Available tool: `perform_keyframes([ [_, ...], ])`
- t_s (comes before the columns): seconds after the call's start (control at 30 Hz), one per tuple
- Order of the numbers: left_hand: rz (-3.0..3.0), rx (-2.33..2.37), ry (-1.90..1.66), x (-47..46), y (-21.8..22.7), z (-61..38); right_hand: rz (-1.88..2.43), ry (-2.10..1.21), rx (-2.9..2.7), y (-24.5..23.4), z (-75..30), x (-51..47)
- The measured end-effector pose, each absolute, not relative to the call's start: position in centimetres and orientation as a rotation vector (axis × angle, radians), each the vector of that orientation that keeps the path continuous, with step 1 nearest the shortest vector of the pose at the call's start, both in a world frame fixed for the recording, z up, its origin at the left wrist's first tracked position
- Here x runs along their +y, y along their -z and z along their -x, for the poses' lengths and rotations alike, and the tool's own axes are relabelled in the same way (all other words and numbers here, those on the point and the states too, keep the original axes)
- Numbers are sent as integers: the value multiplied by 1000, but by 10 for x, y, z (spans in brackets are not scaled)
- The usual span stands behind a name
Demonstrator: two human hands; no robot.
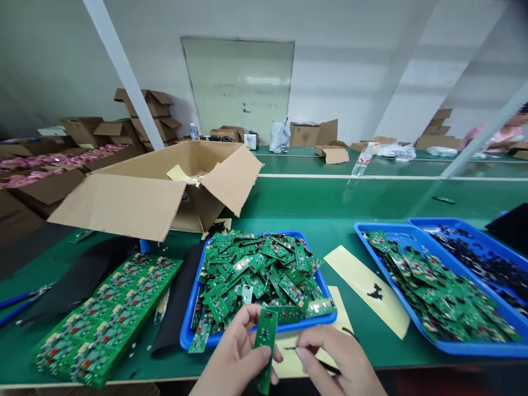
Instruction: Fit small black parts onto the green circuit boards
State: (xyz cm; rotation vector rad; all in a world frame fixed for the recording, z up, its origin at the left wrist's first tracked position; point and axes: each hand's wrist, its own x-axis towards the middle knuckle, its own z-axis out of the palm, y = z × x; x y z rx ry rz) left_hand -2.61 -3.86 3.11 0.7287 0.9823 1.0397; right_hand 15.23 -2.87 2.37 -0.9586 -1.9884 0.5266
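My left hand (243, 352) is closed around a narrow green circuit board (265, 330), held upright with its small components facing me. Just to its right, my right hand (336, 352) pinches a thin black tool, seemingly tweezers (290, 347), whose tip points left toward the board without touching it. Part of the tool is hidden by my fingers. Behind both hands, a blue tray (187, 319) is heaped with loose green boards (264, 269). Pale yellow backing paper (289, 357) lies under my right hand.
Panelled boards (111, 319) lie left, beside blue-handled pliers (20, 301) and black sheets (175, 308). A big open carton (124, 198) stands behind. At right are a yellow strip (350, 269) with black pieces, a blue tray of boards (445, 346) and another of black parts (429, 221).
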Motion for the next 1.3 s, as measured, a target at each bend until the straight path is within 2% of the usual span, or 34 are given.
perform_keyframes([
  [0.17, -811, 877, -895, -41, -38, 15, 859, -289, -2067, -47, -150, -26],
  [0.33, -775, 974, -926, -48, -42, 10, 878, -178, -2064, -50, -146, -30],
  [0.57, -811, 986, -1026, -54, -36, 6, 913, -174, -2013, -49, -141, -31],
  [1.0, -700, 1048, -1114, -55, -56, -6, 973, -169, -2007, -45, -138, -29],
  [1.3, -837, 986, -1170, -51, -37, -4, 958, -135, -2017, -45, -136, -30],
])
